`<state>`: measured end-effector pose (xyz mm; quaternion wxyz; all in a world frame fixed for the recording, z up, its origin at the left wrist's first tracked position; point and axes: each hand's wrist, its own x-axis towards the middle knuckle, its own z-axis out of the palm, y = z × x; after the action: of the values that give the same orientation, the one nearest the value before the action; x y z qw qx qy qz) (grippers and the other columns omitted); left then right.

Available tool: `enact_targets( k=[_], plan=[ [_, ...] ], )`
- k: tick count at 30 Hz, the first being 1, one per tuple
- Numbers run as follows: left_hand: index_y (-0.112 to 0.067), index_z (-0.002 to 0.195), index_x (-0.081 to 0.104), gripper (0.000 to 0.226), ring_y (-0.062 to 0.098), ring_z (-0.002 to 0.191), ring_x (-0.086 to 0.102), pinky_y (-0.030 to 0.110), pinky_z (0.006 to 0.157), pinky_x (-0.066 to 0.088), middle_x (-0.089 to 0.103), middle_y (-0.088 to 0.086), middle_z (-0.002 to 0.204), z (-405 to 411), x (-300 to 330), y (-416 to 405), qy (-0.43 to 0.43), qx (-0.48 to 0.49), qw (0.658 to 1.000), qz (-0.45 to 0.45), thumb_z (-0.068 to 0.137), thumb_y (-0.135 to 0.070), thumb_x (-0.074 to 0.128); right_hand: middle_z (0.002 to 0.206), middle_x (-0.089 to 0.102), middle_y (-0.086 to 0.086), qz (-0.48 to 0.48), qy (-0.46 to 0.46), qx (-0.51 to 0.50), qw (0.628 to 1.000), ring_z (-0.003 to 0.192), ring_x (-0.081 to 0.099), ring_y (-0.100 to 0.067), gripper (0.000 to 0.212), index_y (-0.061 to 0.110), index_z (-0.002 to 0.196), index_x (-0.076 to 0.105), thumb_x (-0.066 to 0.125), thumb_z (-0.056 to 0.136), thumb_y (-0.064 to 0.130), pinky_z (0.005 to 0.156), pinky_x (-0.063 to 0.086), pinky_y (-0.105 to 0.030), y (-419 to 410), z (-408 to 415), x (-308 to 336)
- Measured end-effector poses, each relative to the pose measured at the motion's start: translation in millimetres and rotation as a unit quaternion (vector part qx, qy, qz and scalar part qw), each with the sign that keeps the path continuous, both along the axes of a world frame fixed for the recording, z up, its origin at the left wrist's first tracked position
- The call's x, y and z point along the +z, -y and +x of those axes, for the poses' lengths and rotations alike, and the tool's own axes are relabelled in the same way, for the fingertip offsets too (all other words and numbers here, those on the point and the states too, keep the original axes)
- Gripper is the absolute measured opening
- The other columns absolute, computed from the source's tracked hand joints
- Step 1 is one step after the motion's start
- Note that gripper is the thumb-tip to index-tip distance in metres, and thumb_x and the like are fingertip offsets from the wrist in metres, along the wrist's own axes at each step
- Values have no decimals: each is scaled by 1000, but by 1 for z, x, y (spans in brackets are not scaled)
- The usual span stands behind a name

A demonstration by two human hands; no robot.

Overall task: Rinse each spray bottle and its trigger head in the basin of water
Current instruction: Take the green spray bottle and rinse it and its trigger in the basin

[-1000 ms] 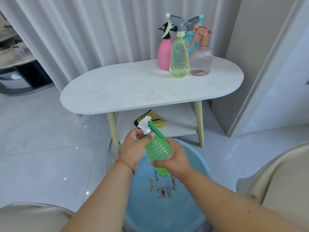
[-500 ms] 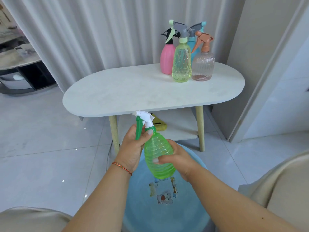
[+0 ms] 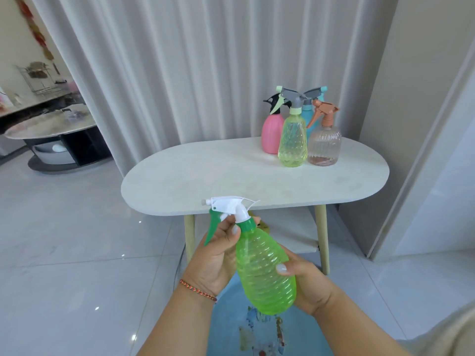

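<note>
I hold a ribbed green spray bottle (image 3: 264, 273) tilted above the light blue basin (image 3: 226, 327). My right hand (image 3: 305, 283) grips the bottle's body from the right and behind. My left hand (image 3: 218, 255) grips the neck, fingers curled just under the white trigger head (image 3: 231, 206) with its green lever. The head sits on the bottle, nozzle pointing left. On the white oval table (image 3: 205, 181), at the back right, stand several more spray bottles: a pink one (image 3: 272, 134), a yellow-green one (image 3: 293, 140), a teal one (image 3: 308, 116) and a clear pinkish one (image 3: 325, 145).
The table has wooden legs and a lower shelf (image 3: 290, 235) with a yellow cloth partly hidden behind my hands. A grey curtain (image 3: 180, 73) hangs behind, a wall corner (image 3: 401, 124) rises at the right, glossy floor tiles (image 3: 64, 240) spread to the left. A dark stand (image 3: 59, 147) is far left.
Both hands have raised the green bottle from the basin and turned it more upright; its trigger head now points left. The view has tilted upward.
</note>
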<state>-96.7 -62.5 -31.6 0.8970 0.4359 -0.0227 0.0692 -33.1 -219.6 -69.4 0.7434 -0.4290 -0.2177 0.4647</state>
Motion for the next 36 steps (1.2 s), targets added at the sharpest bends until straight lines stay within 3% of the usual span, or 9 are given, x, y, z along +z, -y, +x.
enact_targets(
  k=[5,8,10,14,19,22,26,32,36],
  plan=[
    [-11,91,70,50,25,74,68,37,65,55,70,10,84,5,12,9,4,73,997,2,48,-24,92,112,64,-22,-10,22,-66,997,99,62,-36,75,7,123,58,75,51,19,87,47,-47,-2,-4,6],
    [-7,92,61,47,28,73,58,41,70,49,65,11,80,8,14,10,-25,160,987,19,53,-14,86,101,71,-9,-64,106,-165,978,91,68,-23,66,21,107,65,78,42,25,77,52,-36,-4,-7,14],
    [-11,83,62,27,26,70,59,40,70,48,67,10,78,8,14,11,-36,202,979,12,61,-3,77,101,71,-3,-84,171,-206,960,91,68,-18,68,25,106,64,80,41,30,73,52,-28,-5,-10,18],
    [-10,85,58,28,18,62,63,31,58,53,67,5,70,7,21,18,-37,246,969,7,69,11,66,103,66,15,-134,286,-289,904,95,64,-5,72,36,108,57,82,41,41,76,50,-19,-10,-17,20],
    [-11,83,59,34,20,69,59,36,70,50,64,3,73,12,27,24,-29,293,956,1,56,3,73,107,60,22,-171,376,-362,835,104,58,-5,72,51,108,49,82,44,49,83,50,-26,-18,-27,24],
    [-11,86,59,34,22,72,58,39,72,48,64,5,76,12,27,23,-34,281,959,6,58,1,73,103,63,20,-123,328,-349,869,94,63,-4,68,49,103,54,83,42,42,73,52,-21,-16,-27,29],
    [-6,104,60,52,26,76,62,39,68,52,65,9,85,6,30,13,-22,158,986,45,60,-20,85,98,71,6,-63,220,-264,937,88,68,-12,73,26,108,64,82,37,31,68,52,-21,-5,-14,30],
    [-17,103,73,52,25,98,67,47,88,51,70,14,110,-1,33,9,4,83,996,41,56,-34,88,110,68,-20,-1,88,-135,987,100,66,-34,81,16,115,67,87,38,28,88,50,-48,-2,-4,22],
    [-15,99,71,51,27,87,64,47,81,50,67,12,93,-2,37,14,21,97,993,62,57,-39,87,119,62,-28,22,61,-126,990,106,62,-42,93,8,124,60,90,39,32,92,46,-54,-7,-5,20]
  ],
)
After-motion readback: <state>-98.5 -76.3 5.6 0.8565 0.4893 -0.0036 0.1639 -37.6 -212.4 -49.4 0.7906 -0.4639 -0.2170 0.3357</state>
